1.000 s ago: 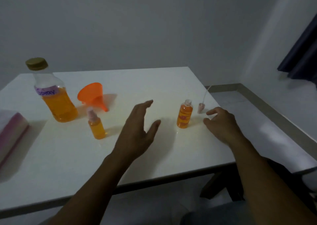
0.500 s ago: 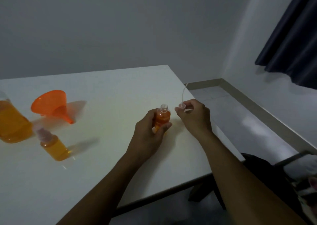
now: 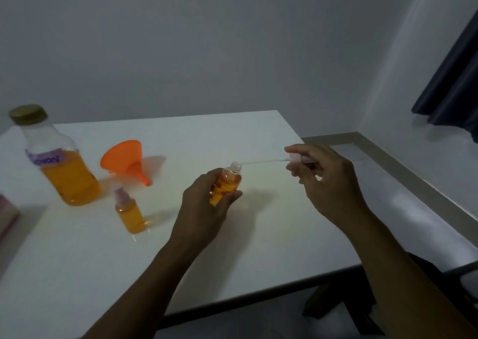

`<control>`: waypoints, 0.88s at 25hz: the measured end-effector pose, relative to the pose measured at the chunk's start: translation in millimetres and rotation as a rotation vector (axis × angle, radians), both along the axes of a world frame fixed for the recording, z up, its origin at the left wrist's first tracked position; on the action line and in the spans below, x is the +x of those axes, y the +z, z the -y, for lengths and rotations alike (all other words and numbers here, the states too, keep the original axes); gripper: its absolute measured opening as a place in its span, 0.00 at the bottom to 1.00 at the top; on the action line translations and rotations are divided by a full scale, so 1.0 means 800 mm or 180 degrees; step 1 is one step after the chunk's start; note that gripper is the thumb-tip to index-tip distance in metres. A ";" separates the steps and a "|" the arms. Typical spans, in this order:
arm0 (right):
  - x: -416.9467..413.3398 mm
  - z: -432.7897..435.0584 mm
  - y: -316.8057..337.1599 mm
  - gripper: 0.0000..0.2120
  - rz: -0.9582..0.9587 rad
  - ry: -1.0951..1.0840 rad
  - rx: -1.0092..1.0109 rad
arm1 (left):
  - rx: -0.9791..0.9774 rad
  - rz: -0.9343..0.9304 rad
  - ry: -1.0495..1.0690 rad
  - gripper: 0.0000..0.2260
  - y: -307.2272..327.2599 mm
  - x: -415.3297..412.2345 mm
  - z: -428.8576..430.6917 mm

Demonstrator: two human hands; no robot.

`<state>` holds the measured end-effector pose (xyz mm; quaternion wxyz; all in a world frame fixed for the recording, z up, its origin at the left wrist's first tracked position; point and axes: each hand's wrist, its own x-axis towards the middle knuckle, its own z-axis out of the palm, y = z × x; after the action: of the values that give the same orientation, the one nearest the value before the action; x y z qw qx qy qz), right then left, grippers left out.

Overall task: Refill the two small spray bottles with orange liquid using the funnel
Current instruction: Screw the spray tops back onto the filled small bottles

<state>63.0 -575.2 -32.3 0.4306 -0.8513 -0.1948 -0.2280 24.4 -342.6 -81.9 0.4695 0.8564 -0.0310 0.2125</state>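
Now left hand (image 3: pixel 204 204) gripping open spray bottle (image 3: pixel 227 183), right hand (image 3: pixel 328 181) pinching sprayer cap (image 3: pixel 300 157) alongside.

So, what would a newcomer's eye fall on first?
At centre, the left hand grips a small uncapped clear bottle of orange liquid, while the right hand holds a pale spray head, the thin tube pointing at its neck. At left on the white table lies an orange plastic funnel, beside a large gold-capped bottle.

Big bottle (image 3: pixel 62 162) at counter (image 3: pixel 258 248) left, funnel (image 3: pixel 124 157) just right of it, capped spray bottle (image 3: pixel 130 213) in front between them. Mid-counter: open spray bottle (image 3: pixel 227 183) in left hand (image 3: pixel 204 209). Spray head (image 3: pixel 300 157) in right hand (image 3: pixel 328 186), to its right.
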 end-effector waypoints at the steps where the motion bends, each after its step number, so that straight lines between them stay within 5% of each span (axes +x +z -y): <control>1: -0.001 -0.003 0.001 0.12 0.0064 0.0033 -0.0101 | 0.0043 0.0011 0.0010 0.17 0.000 -0.004 -0.002; 14: 0.002 -0.058 0.006 0.12 0.0716 0.0640 -0.1085 | 0.0626 -0.0032 0.0023 0.21 -0.010 -0.008 -0.013; 22: 0.001 -0.071 0.003 0.17 0.0189 0.0897 -0.1062 | 0.0689 -0.0034 -0.0033 0.22 -0.012 -0.009 -0.004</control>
<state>63.5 -518.5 -29.7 0.3054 -0.8680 -0.3595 -0.1551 16.9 -339.3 -91.4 0.3755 0.9030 -0.0556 0.2009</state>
